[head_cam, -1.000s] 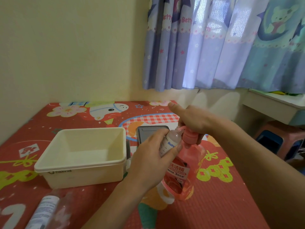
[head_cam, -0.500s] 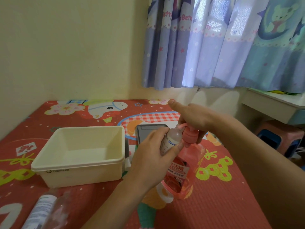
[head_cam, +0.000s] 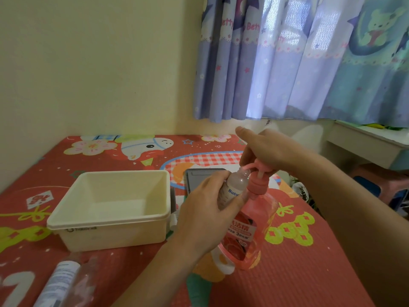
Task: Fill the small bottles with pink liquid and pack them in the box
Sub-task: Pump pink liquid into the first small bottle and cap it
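Note:
My left hand [head_cam: 207, 212] grips a small clear bottle [head_cam: 235, 183] with a blue "Baby" label, tilted so its open neck sits under the pink spout. My right hand [head_cam: 267, 148] rests on top of the pump head of a large pink liquid bottle [head_cam: 250, 231], which stands upright on the mat. The pump stem shows raised above the pink collar. A cream plastic box [head_cam: 110, 209] stands empty to the left of my hands. Another small bottle [head_cam: 64, 282] with a white label lies on its side at the near left.
A red patterned mat [head_cam: 309, 273] covers the surface. A grey flat device [head_cam: 199, 178] lies behind my left hand, partly hidden. The wall and blue curtains [head_cam: 298, 58] are behind. A white shelf [head_cam: 371, 140] and stools [head_cam: 376, 185] stand at the right, past the mat's edge.
The pump head under my right hand has risen, showing its stem. My left hand keeps the small bottle at the spout. The view shifted slightly.

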`<state>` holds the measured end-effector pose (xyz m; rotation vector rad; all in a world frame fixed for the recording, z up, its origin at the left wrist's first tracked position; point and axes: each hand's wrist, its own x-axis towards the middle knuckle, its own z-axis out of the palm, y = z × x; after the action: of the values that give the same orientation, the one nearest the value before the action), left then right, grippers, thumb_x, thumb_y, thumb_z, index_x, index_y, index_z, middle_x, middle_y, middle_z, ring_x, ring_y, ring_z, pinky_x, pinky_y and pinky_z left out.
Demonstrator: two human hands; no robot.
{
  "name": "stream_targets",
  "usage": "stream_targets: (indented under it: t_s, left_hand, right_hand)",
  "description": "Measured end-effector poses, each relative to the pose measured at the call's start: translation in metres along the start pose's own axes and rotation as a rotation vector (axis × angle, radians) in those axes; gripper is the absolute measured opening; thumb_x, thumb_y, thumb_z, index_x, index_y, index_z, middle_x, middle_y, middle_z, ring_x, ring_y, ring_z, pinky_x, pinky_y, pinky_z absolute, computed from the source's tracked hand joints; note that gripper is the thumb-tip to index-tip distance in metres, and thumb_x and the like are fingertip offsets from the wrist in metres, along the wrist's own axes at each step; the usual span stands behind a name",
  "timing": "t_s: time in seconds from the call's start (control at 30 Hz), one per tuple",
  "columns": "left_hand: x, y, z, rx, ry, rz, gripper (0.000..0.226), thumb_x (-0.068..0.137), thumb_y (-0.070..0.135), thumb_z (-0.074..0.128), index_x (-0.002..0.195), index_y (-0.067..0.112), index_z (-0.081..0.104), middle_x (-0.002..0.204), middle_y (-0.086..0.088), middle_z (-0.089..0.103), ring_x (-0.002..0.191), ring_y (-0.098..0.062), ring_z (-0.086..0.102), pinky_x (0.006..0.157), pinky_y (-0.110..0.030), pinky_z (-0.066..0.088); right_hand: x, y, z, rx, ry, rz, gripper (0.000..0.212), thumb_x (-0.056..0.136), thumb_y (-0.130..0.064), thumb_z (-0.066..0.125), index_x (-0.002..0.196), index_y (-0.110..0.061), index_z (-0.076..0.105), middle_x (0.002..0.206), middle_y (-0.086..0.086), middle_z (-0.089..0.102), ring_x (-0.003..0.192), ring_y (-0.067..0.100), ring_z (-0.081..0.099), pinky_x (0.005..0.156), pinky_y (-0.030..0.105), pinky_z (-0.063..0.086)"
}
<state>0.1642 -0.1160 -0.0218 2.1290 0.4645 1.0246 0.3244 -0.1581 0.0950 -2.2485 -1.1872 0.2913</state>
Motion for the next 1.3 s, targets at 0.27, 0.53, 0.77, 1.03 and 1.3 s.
stream_targets:
  t_s: [0.27, 0.53, 0.77, 1.03, 1.3]
  left_hand:
    - [-0.002, -0.010, -0.001, -0.052, 0.013, -0.022, 0.035, 0.090, 0.065, 0.055, 0.114, 0.041, 0.056, 0.101, 0.015, 0.066, 0.093, -0.005, 0.064, 0.076, -0.041, 0.056]
    - [-0.008, -0.017, -0.014, -0.068, 0.074, -0.006, 0.045, 0.080, 0.086, 0.045, 0.107, 0.051, 0.053, 0.098, 0.020, 0.065, 0.088, -0.002, 0.064, 0.065, -0.028, 0.054]
    - [-0.017, -0.034, -0.035, -0.063, 0.092, -0.031, 0.025, 0.090, 0.056, 0.060, 0.114, 0.051, 0.053, 0.104, 0.025, 0.064, 0.093, 0.001, 0.063, 0.070, -0.018, 0.051]
    - [-0.027, -0.053, -0.053, -0.028, 0.159, -0.042, 0.022, 0.093, 0.047, 0.064, 0.111, 0.054, 0.053, 0.104, 0.026, 0.065, 0.095, 0.003, 0.062, 0.069, -0.008, 0.045]
    - [-0.039, -0.065, -0.060, -0.045, 0.267, -0.035, 0.022, 0.090, 0.056, 0.059, 0.111, 0.051, 0.057, 0.099, 0.024, 0.069, 0.092, -0.002, 0.067, 0.069, -0.023, 0.055]
  right_hand:
    - [-0.025, 0.012, -0.024, 0.140, -0.210, -0.162, 0.047, 0.094, -0.051, 0.044, 0.094, -0.017, 0.077, 0.090, -0.001, 0.078, 0.089, 0.018, 0.073, 0.077, 0.037, 0.061]
    - [-0.036, 0.019, -0.014, -0.268, -0.201, -0.289, 0.039, 0.069, -0.036, 0.086, 0.099, -0.030, 0.062, 0.080, -0.008, 0.070, 0.065, 0.005, 0.066, 0.059, 0.022, 0.053]
    - [-0.030, 0.021, -0.018, -0.322, -0.171, -0.283, 0.037, 0.068, -0.025, 0.085, 0.096, -0.033, 0.062, 0.089, -0.008, 0.070, 0.081, 0.013, 0.066, 0.073, 0.036, 0.056]
    - [-0.026, 0.019, -0.023, -0.346, -0.219, -0.260, 0.051, 0.068, -0.036, 0.087, 0.110, -0.037, 0.059, 0.103, -0.009, 0.070, 0.090, 0.010, 0.067, 0.084, 0.038, 0.056]
    - [-0.041, -0.012, -0.013, -0.367, 0.184, -0.556, 0.037, 0.082, -0.058, 0.064, 0.108, -0.031, 0.071, 0.100, -0.018, 0.070, 0.077, -0.019, 0.055, 0.069, 0.006, 0.034]
